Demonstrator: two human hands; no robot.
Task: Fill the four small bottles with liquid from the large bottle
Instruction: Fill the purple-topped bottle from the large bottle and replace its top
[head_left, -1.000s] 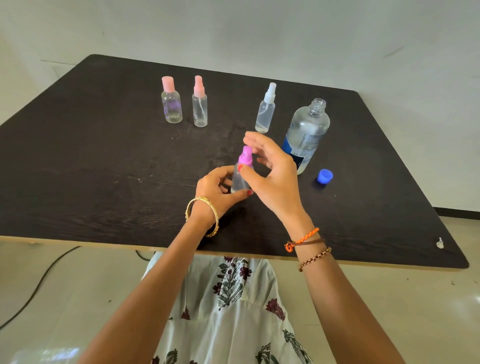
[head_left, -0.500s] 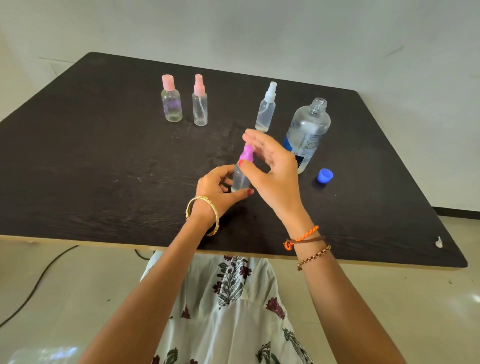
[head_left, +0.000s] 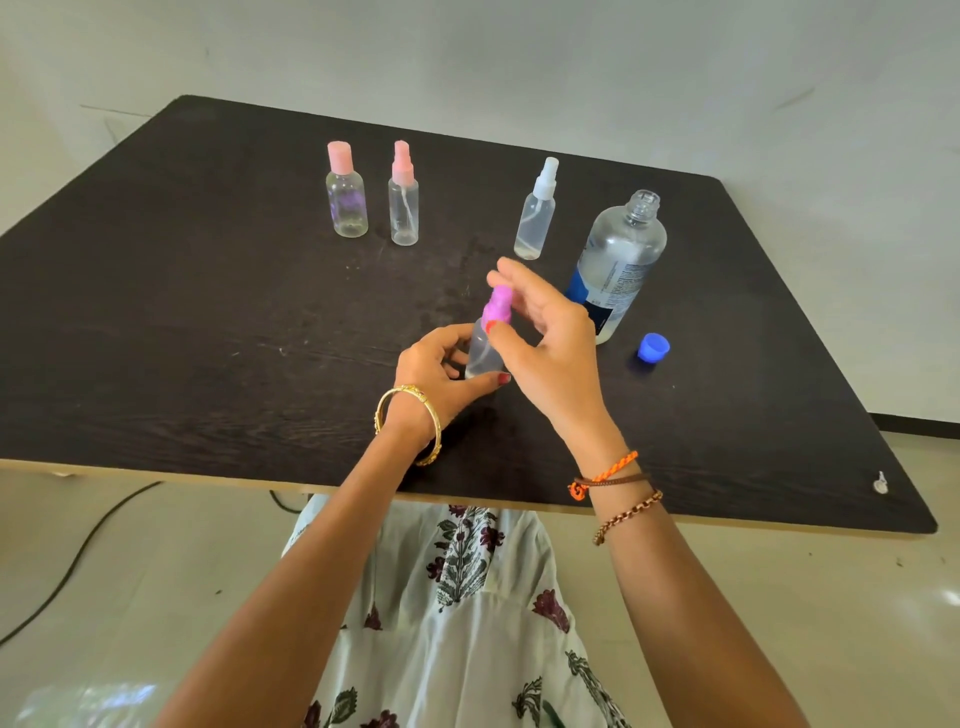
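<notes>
You are gripping the small bottle (head_left: 484, 353) at the table's (head_left: 182, 312) centre in your left hand (head_left: 436, 371) while your right hand (head_left: 545, 338) is pinching its purple spray top (head_left: 497, 307), apparently unscrewing or tightening it; pouring from the open large bottle (head_left: 618, 265) likely follows.

Small print is seen on the white-and-blue label of the large bottle (head_left: 621, 260), but no word or number can be read.
</notes>
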